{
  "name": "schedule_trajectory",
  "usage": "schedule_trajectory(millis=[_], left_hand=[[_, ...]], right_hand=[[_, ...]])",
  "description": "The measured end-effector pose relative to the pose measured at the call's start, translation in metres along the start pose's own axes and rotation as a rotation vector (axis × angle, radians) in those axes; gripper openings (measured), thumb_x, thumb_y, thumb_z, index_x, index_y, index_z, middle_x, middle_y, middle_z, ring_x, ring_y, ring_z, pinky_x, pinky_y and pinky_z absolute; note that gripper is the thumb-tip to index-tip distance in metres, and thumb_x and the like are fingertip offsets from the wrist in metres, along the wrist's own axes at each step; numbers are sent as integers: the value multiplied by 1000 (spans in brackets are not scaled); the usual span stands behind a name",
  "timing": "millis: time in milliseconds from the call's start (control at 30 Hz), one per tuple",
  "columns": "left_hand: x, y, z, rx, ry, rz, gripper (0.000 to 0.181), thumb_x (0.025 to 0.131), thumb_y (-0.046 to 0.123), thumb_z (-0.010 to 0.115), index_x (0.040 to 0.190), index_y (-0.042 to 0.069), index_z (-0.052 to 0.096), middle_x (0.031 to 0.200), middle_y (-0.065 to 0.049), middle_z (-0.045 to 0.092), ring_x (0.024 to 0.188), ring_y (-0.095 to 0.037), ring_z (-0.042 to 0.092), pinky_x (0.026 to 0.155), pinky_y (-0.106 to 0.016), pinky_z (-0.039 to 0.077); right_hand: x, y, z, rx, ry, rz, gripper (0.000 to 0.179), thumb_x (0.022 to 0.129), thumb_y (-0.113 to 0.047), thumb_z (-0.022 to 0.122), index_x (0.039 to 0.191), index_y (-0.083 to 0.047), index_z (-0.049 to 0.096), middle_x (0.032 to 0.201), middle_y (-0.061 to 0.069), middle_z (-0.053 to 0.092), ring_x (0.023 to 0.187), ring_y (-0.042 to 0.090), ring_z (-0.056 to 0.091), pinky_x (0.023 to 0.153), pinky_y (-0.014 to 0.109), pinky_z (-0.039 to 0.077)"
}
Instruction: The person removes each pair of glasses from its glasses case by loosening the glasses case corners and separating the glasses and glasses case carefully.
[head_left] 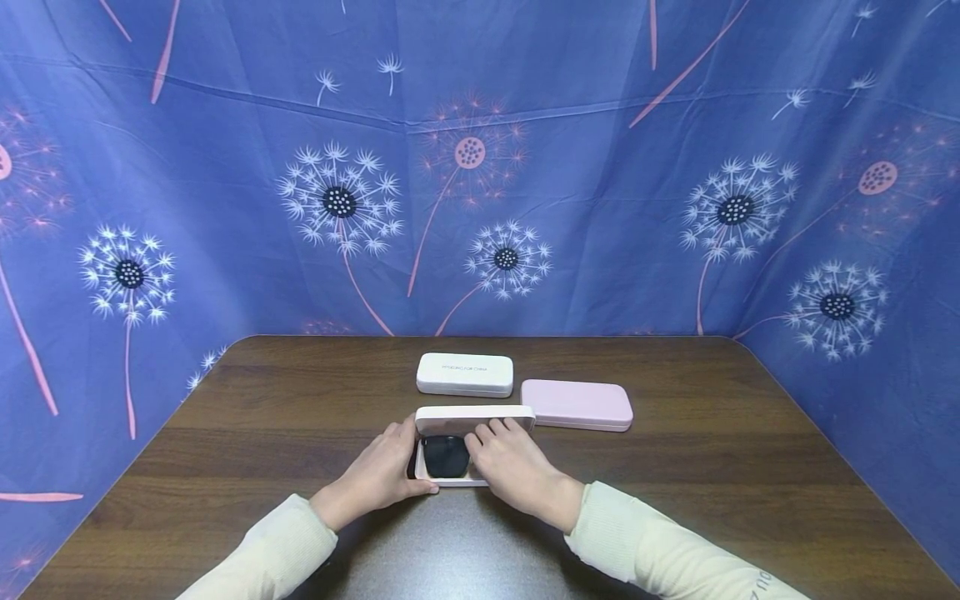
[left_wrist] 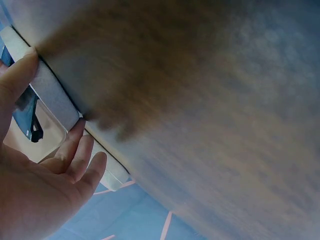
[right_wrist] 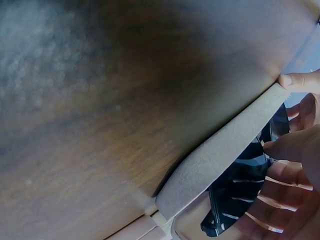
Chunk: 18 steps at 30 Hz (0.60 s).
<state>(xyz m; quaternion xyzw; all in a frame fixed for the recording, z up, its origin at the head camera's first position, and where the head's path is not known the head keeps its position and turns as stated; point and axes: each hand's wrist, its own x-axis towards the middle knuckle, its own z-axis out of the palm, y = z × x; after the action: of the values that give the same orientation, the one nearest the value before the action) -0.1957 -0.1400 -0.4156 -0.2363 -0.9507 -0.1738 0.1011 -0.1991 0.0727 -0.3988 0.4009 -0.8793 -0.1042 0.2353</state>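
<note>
An open white glasses case (head_left: 474, 412) lies near the middle of the wooden table, its lid raised at the back. Dark sunglasses (head_left: 446, 457) are in its tray; the right wrist view shows their lenses (right_wrist: 240, 182) rising above the front wall (right_wrist: 220, 150). My left hand (head_left: 381, 468) grips the case's left end, thumb on the front edge and fingers round the side and back. With my right hand (head_left: 517, 468) reaching into the case, I pinch the sunglasses near the bridge, thumb in front and fingers behind. That hand covers their other half in the head view.
A closed white glasses case (head_left: 465, 375) with lettering on its lid stands just behind the open one. To the right, a closed pink case (head_left: 577, 404) lies close to the open case's lid. Blue dandelion-patterned cloth (head_left: 585, 167) hangs around the table (head_left: 712, 483).
</note>
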Motion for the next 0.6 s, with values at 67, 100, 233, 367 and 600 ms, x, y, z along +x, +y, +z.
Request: schedule_trajectory(millis=[67, 100, 233, 367, 600], left_hand=[[0, 0, 0, 7, 0, -7, 91, 54, 40, 85, 123, 2, 40, 100, -9, 60, 94, -24, 56, 78, -40, 48], [0, 0, 0, 11, -1, -10, 91, 54, 40, 85, 123, 1, 40, 99, -10, 60, 94, -24, 56, 78, -40, 48], [0, 0, 0, 16, -5, -18, 93, 54, 41, 85, 124, -1, 40, 100, -11, 60, 96, -25, 56, 81, -41, 48], [0, 0, 0, 11, -6, -15, 93, 55, 41, 85, 124, -1, 39, 102, -12, 60, 96, -25, 56, 82, -41, 48], [0, 0, 0, 11, -5, -18, 93, 54, 41, 85, 124, -1, 39, 101, -10, 60, 95, -24, 56, 80, -41, 47]], right_hand=[[0, 0, -1, 7, 12, 5, 24, 73, -23, 72, 91, -12, 62, 83, 1, 64, 74, 16, 58, 65, 28, 46], [1, -1, -1, 10, 19, 8, 23, 72, -23, 72, 90, -12, 62, 82, 0, 64, 73, 16, 58, 64, 28, 46], [1, -1, -1, 8, 46, 21, 22, 71, -22, 73, 88, -13, 62, 80, 0, 63, 72, 16, 58, 62, 29, 46], [0, -2, -1, -6, 68, 26, 21, 70, -22, 72, 86, -13, 62, 79, 0, 63, 72, 17, 58, 62, 30, 46], [-1, -2, -2, -44, 87, 18, 19, 71, -24, 72, 86, -15, 63, 80, -1, 63, 72, 16, 58, 62, 29, 45]])
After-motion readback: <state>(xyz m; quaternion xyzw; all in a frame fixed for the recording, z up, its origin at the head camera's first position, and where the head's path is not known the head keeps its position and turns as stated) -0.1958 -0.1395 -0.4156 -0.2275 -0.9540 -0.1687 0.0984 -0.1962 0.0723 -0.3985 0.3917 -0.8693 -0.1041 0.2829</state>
